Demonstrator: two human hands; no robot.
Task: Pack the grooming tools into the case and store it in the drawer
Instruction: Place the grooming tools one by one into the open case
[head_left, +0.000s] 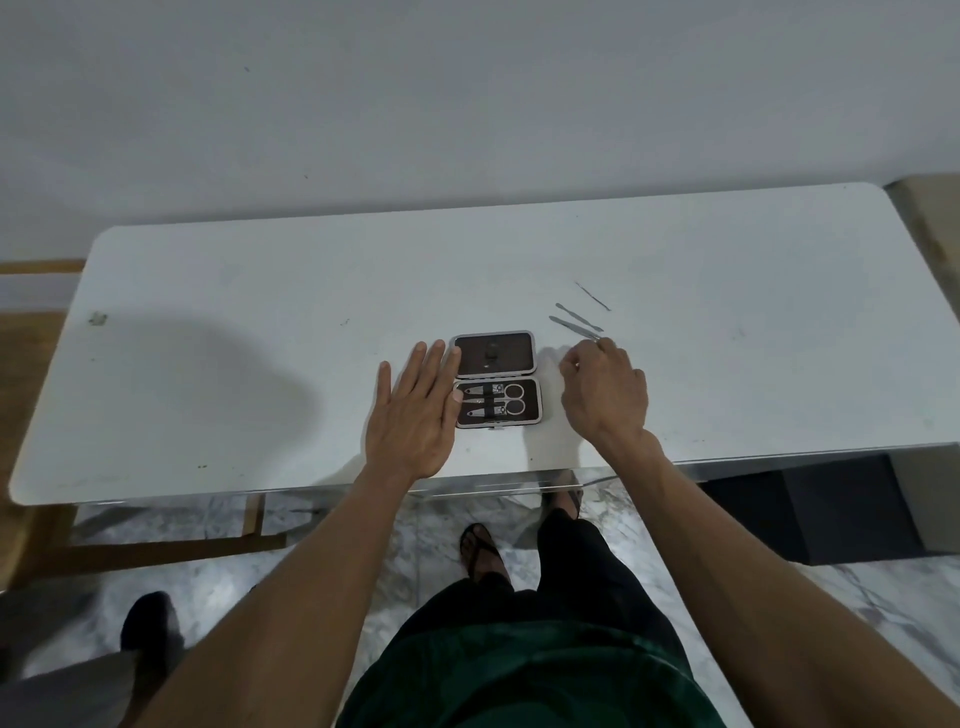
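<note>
right hand at the loose tools, left hand steadying the open case

the case lies open between the hands, its near half already holding scissors and two clippers. the left hand is spread flat on the table, fingertips touching the case's left edge. the right hand is curled, fingers drawn together on the near tip of a thin tool; whether it has actually pinched it i cannot tell. two more thin tools lie just beyond the right hand, all three with long axes slanting from far-left to near-right. the right hand is clearly the nearer one, so the carry should go leftward to the case. no drawer can be made out.
</note>
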